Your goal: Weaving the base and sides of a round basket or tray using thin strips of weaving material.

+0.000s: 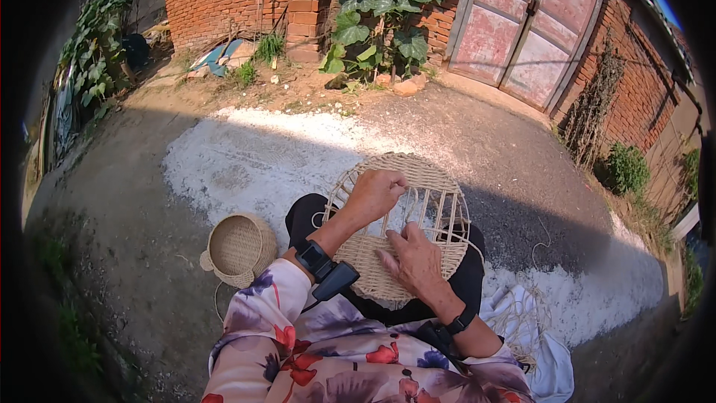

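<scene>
A flat, oval woven panel (371, 270) of pale cord is held across the lap, over dark trousers (302, 216), with its far and near ends closely woven and a ladder of bare ribs left open between them. From this, the step in hand is judged to be the filling of the open middle, with cord being worked over and under the ribs. The left hand (374, 195) is raised over the far part of the panel with its fingers curled tightly inward; a strand may be pinched there, but whether one is actually gripped cannot be told. The right hand (418, 260) is laid on the near woven part, its thumb and forefinger apart and pointed toward the gap, its other fingers partly bent; whether a rib or cord is grasped beneath them cannot be made out. By judgement, the next move calls for the strand to be drawn snug by the left hand while the ribs are steadied by the right, and for the new row to be pressed against the finished weave without the ribs being bent. A round woven basket (266, 246) is set on the ground to the left, and loose cord (526, 317) is heaped on a white cloth (553, 366) to the right.
</scene>
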Demonstrator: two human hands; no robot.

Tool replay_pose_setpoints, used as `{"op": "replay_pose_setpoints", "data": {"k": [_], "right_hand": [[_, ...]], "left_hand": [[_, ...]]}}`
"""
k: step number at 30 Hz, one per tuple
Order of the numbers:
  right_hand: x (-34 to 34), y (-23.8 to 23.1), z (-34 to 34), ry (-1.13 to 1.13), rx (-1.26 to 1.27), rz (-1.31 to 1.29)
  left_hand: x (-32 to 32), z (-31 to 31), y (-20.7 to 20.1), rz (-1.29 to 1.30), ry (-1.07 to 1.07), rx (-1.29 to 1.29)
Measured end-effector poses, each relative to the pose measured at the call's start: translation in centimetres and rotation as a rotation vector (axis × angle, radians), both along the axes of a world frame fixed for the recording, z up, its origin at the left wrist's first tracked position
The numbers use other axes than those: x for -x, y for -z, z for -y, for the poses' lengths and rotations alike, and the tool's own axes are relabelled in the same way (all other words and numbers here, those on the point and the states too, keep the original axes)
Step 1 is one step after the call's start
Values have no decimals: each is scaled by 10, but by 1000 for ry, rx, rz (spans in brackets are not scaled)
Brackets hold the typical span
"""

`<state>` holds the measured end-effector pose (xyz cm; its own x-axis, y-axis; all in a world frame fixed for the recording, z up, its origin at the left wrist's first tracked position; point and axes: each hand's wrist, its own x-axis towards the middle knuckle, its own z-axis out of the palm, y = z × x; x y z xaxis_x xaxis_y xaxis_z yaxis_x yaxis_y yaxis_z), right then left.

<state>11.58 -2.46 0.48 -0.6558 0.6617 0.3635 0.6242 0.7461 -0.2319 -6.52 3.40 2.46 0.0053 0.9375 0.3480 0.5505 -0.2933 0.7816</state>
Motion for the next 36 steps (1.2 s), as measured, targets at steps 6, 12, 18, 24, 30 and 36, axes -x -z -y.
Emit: {"op": "replay_pose_setpoints", "data": {"k": [6, 12, 18, 24, 30, 36], "right_hand": [[-1, 0, -1, -7, 34, -91], [-1, 5, -1, 28, 80, -165], [-6, 10, -5, 18, 69, -218], [-5, 10, -4, -50, -3, -214], [11, 13, -3, -211, -100, -289], [33, 10, 2, -155, -91, -192]], "left_hand": [[-1, 15, 10, -295, -44, -90], [1, 40, 8, -296, -28, -101], [16, 78, -3, -320, -428, -98], [43, 118, 32, -227, -583, 2], [38, 116, 42, -103, -582, -74], [39, 103, 20, -518, -323, -395]]}}
